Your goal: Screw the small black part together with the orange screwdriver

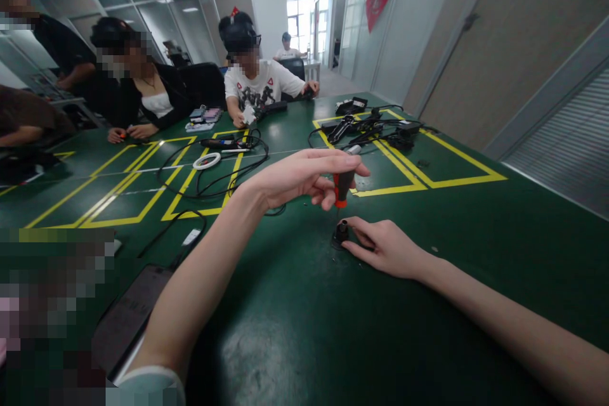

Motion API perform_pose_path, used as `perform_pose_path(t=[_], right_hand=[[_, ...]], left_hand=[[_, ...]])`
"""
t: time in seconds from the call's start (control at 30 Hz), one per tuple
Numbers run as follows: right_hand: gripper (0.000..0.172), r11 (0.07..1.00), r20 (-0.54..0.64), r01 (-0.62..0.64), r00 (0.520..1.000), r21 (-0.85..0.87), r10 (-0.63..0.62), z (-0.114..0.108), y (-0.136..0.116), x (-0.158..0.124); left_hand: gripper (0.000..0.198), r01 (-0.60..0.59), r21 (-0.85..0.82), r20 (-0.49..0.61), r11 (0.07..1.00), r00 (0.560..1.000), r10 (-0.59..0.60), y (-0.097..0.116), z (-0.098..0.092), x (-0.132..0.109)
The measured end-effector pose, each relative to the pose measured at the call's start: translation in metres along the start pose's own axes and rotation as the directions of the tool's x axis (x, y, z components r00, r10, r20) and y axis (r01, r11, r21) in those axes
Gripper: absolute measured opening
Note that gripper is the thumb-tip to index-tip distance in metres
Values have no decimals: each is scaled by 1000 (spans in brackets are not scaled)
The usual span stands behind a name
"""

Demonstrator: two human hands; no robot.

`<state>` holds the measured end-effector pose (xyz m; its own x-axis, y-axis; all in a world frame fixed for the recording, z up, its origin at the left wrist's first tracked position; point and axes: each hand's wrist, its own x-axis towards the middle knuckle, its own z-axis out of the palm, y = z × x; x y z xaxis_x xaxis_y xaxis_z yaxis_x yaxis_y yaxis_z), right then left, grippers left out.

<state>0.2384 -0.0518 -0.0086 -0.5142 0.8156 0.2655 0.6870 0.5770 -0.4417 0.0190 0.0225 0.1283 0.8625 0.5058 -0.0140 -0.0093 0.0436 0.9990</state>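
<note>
A screwdriver [341,189] with a black and red handle stands nearly upright, its shaft pointing down at a small black part [340,236] on the green table [295,304]. The fingers of my left hand [311,176] are wrapped round the handle from above. Thumb and forefinger of my right hand [380,244] pinch the black part from the right side. Whether the screwdriver's tip touches the part is too small to tell.
Black cables and devices [371,129] lie beyond my hands, a white ring [207,161] and looped cable to the left. A dark power bank-like box [130,314] sits near my left forearm. Several people sit or stand across the table.
</note>
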Motion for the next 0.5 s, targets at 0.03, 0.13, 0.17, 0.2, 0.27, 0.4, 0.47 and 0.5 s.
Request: perform_pose_path(t=[0.03, 0.13, 0.17, 0.2, 0.27, 0.4, 0.47, 0.5], right_hand=[[20, 1000, -1, 1, 1000, -1, -1, 0, 0, 0], [19, 1000, -1, 3, 1000, 2, -3, 0, 0, 0], [19, 1000, -3, 3, 1000, 3, -3, 0, 0, 0], [19, 1000, -5, 4, 1000, 4, -4, 0, 1, 0], [19, 1000, -10, 3, 1000, 5, -3, 1, 1, -1], [21, 1000, -4, -2, 1000, 14, 2, 1, 2, 0], [22, 1000, -5, -2, 1000, 13, 2, 1, 2, 0], [22, 1000, -6, -3, 1000, 11, 3, 2, 1, 0]], left_hand=[[43, 6, 8, 3, 1000, 1000, -6, 0, 0, 0], [43, 39, 5, 7, 999, 999, -39, 0, 0, 2], [42, 46, -5, 5, 999, 999, -46, 0, -1, 2], [41, 50, -19, 2, 999, 999, -50, 0, -1, 3], [41, 54, -44, -4, 998, 998, -55, -1, -2, 4], [43, 58, -58, 1, 997, 998, -58, -3, -3, 4], [42, 42, -46, -6, 998, 999, -43, -3, -3, 4], [42, 35, -42, -11, 998, 999, -36, -3, -2, 4]])
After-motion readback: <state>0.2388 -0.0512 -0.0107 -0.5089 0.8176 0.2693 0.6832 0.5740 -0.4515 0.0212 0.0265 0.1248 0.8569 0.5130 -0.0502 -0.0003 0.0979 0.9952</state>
